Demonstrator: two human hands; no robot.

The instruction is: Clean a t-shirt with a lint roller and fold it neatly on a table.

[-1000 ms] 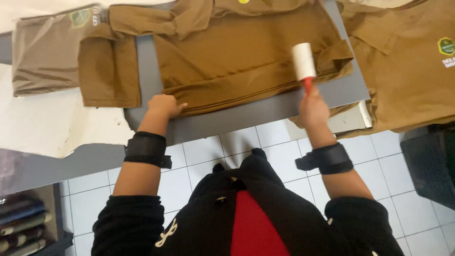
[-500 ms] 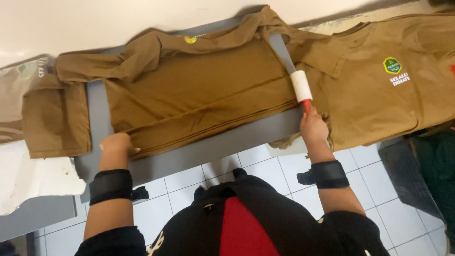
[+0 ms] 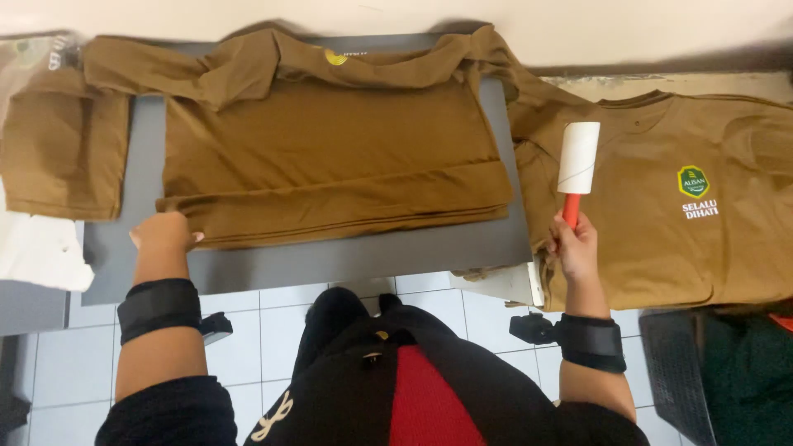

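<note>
A brown shirt lies partly folded on a grey board. My left hand rests on the shirt's lower left corner, fingers curled on the cloth. My right hand grips the red handle of a lint roller with a white roll, held upright to the right of the board, over another brown shirt that bears a small green badge and pale print.
A third brown garment lies at the left beside white paper. A cream wall edge runs along the top. White floor tiles show below the board. A dark bin or crate stands at the lower right.
The lint roller has moved right, off the folded shirt and over the shirt with the badge. The view has shifted and come closer. My left hand stays at the shirt's lower left corner.
</note>
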